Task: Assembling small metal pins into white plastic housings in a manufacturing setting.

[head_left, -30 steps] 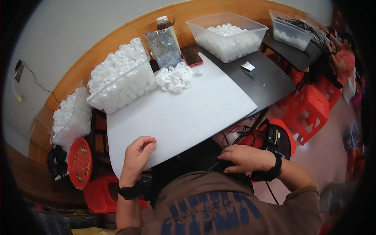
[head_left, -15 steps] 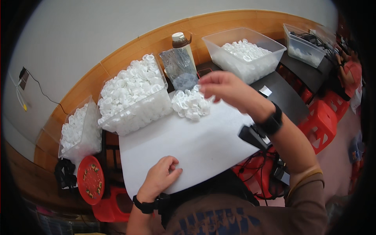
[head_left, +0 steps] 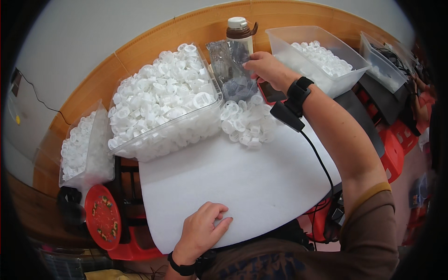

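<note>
Leftmost, the left hand (head_left: pixel 201 229) lies flat on the white foam sheet (head_left: pixel 242 182), grip apart and empty; the right hand (head_left: pixel 267 68), beyond the loose white caps (head_left: pixel 247 123), pinches a clear plastic bag (head_left: pixel 229 69) (its sag could scatter those caps).

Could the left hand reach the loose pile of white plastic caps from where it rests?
Probably yes: the left hand lies flat on the white sheet, and only bare sheet separates it from the caps.
</note>
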The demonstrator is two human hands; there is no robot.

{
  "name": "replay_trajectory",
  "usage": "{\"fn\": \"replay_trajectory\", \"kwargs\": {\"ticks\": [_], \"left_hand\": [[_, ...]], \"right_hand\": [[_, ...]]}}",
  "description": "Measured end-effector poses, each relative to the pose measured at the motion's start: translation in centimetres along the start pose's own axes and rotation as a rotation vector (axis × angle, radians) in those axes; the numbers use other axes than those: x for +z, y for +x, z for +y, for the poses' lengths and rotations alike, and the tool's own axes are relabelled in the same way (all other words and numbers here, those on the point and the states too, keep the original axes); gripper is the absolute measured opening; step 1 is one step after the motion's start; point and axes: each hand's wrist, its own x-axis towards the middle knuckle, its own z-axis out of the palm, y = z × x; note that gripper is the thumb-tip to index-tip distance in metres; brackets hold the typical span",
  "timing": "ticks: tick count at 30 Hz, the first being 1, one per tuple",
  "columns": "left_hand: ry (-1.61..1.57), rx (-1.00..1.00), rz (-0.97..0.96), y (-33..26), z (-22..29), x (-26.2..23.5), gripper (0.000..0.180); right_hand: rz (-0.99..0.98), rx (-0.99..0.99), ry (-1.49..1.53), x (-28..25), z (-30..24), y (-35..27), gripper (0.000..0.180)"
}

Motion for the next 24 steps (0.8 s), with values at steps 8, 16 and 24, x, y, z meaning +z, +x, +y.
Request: {"fn": "replay_trajectory", "kwargs": {"ticks": [8, 16, 24], "left_hand": [[-0.096, 0.009, 0.001, 0.5, -0.5, -0.1, 0.02], [-0.087, 0.044, 0.037, 0.3, -0.5, 0.4, 0.019], [-0.494, -0.042, 0.158, -1.2, -0.6, 0.7, 0.035]], "right_hand": [[0.142, -0.14, 0.196, 0.2, 2.2, 0.8, 0.021], [0.328, -0.475, 0.384, -1.5, -2.8, -4.0, 0.018], [0.182, -0.313, 0.238, 0.6, -3.2, -18.5, 0.014]]}}
